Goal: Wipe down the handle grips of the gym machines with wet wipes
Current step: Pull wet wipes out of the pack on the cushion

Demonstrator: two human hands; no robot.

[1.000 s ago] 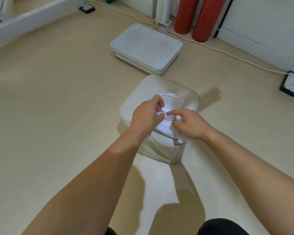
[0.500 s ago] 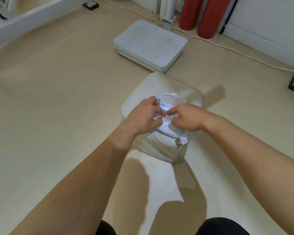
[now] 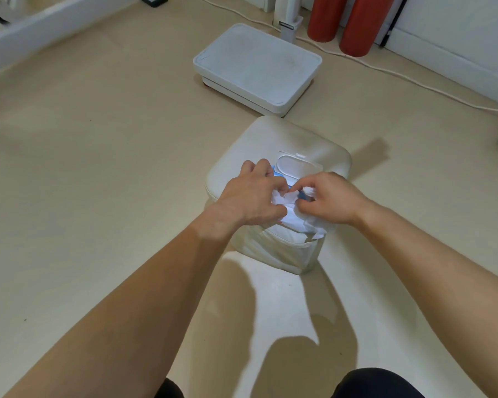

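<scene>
white wipe [image 3: 282, 198] is bunched up more than a second ago, and my hands have come closer. i think it is nearly out; no grip is wiped yet. my left hand [image 3: 253, 196] and right hand [image 3: 331, 198] both pinch it. the wipe pack [image 3: 292, 222] sits on the cream stool [image 3: 270, 139], lid [image 3: 298, 168] flipped up.

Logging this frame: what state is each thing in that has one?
lid: flipped open, standing up.
wipe pack: opened, lying on the cushioned stool.
wipe: crumpled at the pack's opening, pinched by both hands.
left hand: pinches the wipe.
right hand: pinches the wipe.
</scene>
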